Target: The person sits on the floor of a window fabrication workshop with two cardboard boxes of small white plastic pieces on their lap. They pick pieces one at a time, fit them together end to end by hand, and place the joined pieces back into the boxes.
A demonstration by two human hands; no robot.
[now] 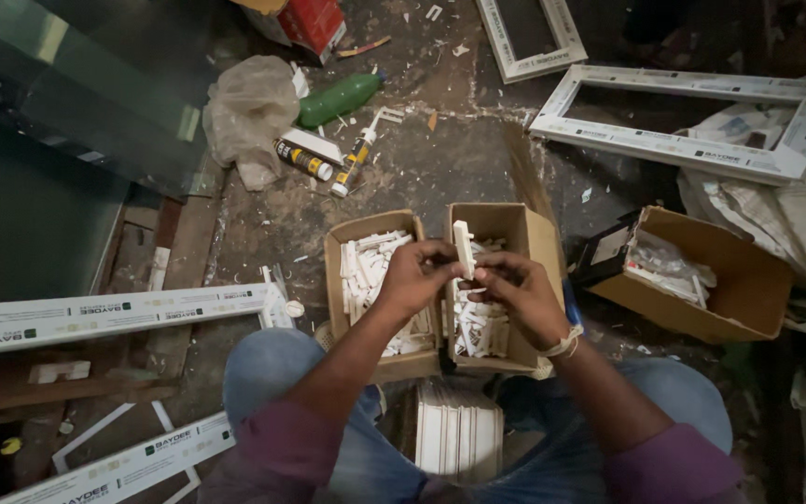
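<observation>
I see the left hand point(412, 275) and the right hand point(515, 289) both closed with fingertips on a small white plastic strip piece point(463, 248), held upright between them. Directly under the hands stand two open brown cardboard boxes: the left box point(347, 245) and the right box point(524, 229), both full of similar white plastic pieces. Right of the right hand, a bigger brown cardboard box point(748, 280) holds clear plastic bags. Beyond the hands lie a green plastic bottle point(340, 98), a yellow-black sealant tube point(302, 160) and a white rectangular window frame point(692, 145) with small dark-green labels. The dirty grey concrete floor point(431, 168) is covered with white chips
</observation>
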